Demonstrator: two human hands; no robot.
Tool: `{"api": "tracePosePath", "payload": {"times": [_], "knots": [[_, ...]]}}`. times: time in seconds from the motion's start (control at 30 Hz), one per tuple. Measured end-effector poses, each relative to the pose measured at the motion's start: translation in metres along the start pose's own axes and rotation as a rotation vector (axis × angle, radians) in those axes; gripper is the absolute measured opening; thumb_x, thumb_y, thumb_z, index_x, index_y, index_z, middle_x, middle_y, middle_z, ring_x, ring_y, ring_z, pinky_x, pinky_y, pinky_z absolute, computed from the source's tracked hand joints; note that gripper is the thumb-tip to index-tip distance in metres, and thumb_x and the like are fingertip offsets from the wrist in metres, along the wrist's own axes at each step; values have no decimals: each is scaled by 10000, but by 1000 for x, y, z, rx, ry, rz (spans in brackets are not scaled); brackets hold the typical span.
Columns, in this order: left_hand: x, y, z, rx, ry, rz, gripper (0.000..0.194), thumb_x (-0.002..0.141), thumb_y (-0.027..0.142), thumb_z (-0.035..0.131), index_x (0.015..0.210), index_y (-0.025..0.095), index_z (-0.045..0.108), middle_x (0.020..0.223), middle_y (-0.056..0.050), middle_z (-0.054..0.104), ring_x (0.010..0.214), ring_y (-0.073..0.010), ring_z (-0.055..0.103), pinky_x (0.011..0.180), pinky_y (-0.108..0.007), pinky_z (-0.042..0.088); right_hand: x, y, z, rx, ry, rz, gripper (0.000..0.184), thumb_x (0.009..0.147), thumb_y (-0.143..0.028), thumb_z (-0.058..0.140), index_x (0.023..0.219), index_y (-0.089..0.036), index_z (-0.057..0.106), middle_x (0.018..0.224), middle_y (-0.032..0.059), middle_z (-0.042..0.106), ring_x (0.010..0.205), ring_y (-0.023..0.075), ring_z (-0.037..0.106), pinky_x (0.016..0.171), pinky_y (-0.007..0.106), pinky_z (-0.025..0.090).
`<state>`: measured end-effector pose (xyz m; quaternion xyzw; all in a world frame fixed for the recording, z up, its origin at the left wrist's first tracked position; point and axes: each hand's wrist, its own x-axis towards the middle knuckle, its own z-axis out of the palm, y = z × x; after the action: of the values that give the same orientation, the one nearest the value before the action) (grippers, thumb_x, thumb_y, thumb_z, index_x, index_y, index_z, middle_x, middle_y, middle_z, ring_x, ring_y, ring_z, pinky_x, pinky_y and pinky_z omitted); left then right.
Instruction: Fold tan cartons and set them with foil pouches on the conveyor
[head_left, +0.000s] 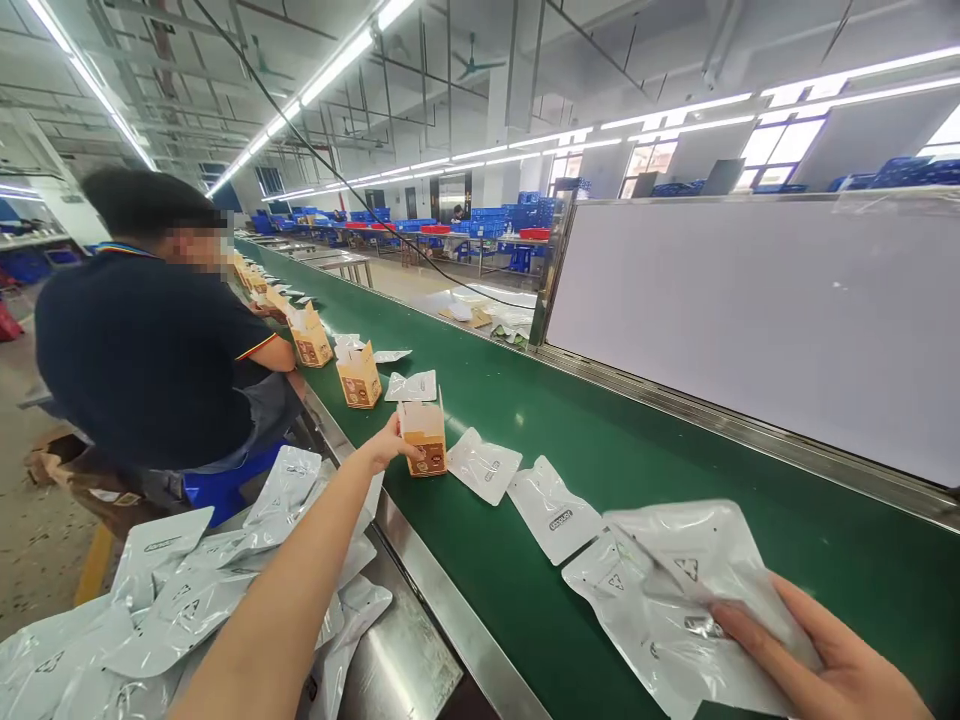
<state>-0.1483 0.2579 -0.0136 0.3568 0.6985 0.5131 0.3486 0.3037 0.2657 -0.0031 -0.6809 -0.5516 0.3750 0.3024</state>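
Observation:
My left hand [385,446] reaches across to an orange-and-white carton [427,458] with its top flaps up. The thumb lies on the carton's front and the fingers are behind it, so the hand is closed on it. At the lower right, my right hand [821,645] pinches a shiny white pouch [675,530] between thumb and fingers. Another white pouch [604,580] lies against or under the held one; whether it is gripped too, I cannot tell. Between the hands, a white pouch [555,515] and a smaller-looking white pouch [486,466] rest flat on the green belt.
A heap of white pouches [187,600] covers the metal side table at lower left. More open cartons [358,377] stand along the green conveyor belt [517,390]. A co-worker [150,330] sits at the left edge. A pale panel [750,330] rises beyond the belt.

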Motion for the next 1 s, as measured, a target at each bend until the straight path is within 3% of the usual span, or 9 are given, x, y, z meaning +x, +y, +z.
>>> {"api": "tracePosePath", "payload": {"times": [0.1, 0.23, 0.4, 0.47, 0.53, 0.6, 0.67, 0.83, 1.0], "knots": [[-16, 8, 23, 39, -47, 109, 764, 405, 51, 738, 1114, 165, 478, 1120, -96, 599, 1126, -292, 534, 962, -459, 435, -21, -45, 21, 141, 159, -220, 563, 533, -625, 719, 964, -268, 651, 842, 22, 698, 669, 236, 636, 515, 307, 511], [-63, 28, 69, 179, -16, 405, 735, 501, 120, 725, 1179, 199, 454, 1215, -79, 521, 1154, -260, 499, 1012, -413, 397, -38, -94, 57, 282, 246, -806, 86, 746, -284, 655, 822, -260, 686, 884, -6, 683, 748, 154, 638, 593, 212, 511], [-118, 31, 117, 433, 220, 803, 643, 624, 122, 655, 1219, 211, 431, 1209, -91, 515, 1149, -263, 485, 994, -439, 409, -37, -102, 77, -213, 338, -1150, 281, 797, -84, 433, 721, -205, 675, 846, 28, 591, 460, 62, 473, 398, 209, 341], [-131, 25, 130, 505, 263, 946, 639, 650, 83, 609, 1246, 214, 420, 1242, -101, 499, 1186, -268, 456, 1016, -449, 390, -38, -95, 75, -317, 169, -1173, 332, 796, -53, 394, 905, -196, 673, 888, 58, 590, 613, 124, 566, 480, 226, 413], [-141, 20, 140, 515, 279, 986, 632, 665, 76, 587, 1259, 202, 413, 1248, -110, 494, 1179, -263, 461, 1004, -431, 404, -41, -87, 69, -246, -236, -1169, 459, 792, -87, 487, 1240, -184, 523, 1096, 87, 586, 954, 198, 593, 727, 271, 508], [-151, 15, 149, 525, 278, 955, 613, 665, 100, 601, 1247, 192, 433, 1206, -110, 514, 1133, -263, 483, 974, -421, 424, -44, -78, 62, -95, -628, -1115, 743, 741, -200, 673, 1396, -191, 322, 1299, 88, 498, 1186, 217, 481, 966, 313, 445], [-162, 12, 158, 565, 252, 955, 602, 662, 121, 604, 1242, 183, 453, 1158, -114, 534, 1085, -277, 498, 943, -445, 431, -46, -68, 57, 9, -757, -1027, 753, 714, -297, 742, 1360, -216, 364, 1328, 63, 481, 1216, 204, 454, 1041, 322, 386], [-181, 0, 175, 496, 41, 908, 648, 727, 294, 648, 1321, 225, 399, 1192, -107, 520, 1083, -279, 518, 903, -441, 467, -45, -43, 28, -76, -363, -809, 168, 855, -195, 547, 1003, -223, 621, 1101, 41, 601, 964, 151, 584, 829, 277, 493], [-173, -28, 168, 477, -154, 633, 659, 755, 544, 594, 1311, 264, 378, 1239, -87, 528, 1155, -303, 510, 932, -504, 465, -64, 9, -74, -305, 248, -713, 117, 785, -227, 623, 881, -247, 686, 904, 10, 701, 848, 193, 638, 821, 355, 489]]}}
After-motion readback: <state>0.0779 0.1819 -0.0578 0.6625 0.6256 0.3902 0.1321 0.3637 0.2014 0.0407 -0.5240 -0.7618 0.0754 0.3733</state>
